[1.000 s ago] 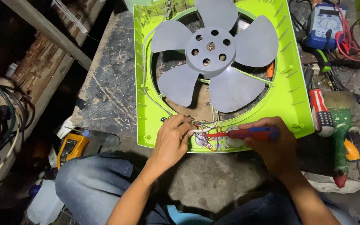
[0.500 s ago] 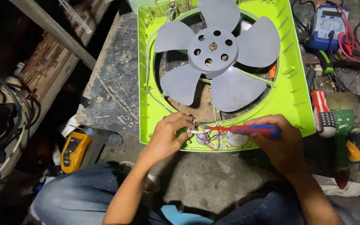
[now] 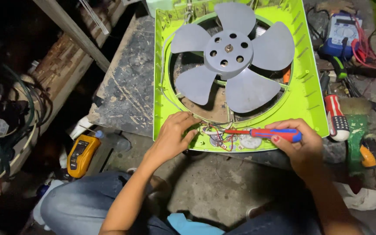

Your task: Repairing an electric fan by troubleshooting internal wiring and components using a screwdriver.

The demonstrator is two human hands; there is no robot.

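There is one green fan frame (image 3: 310,93) in the upper middle with five grey blades (image 3: 233,56). Two hands, two screwdrivers (image 3: 266,133) (image 3: 337,116) and two meters (image 3: 82,155) (image 3: 344,29) are visible.

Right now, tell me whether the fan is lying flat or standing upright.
Lying flat: the green fan frame rests face-up on the workbench, grey blades facing the camera.

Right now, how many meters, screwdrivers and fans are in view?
Meters: 2, a yellow meter and a blue meter
Screwdrivers: 2, one in the right hand, a red-and-white screwdriver lying beside the frame
Fans: 1, green-framed fan
Total: 5
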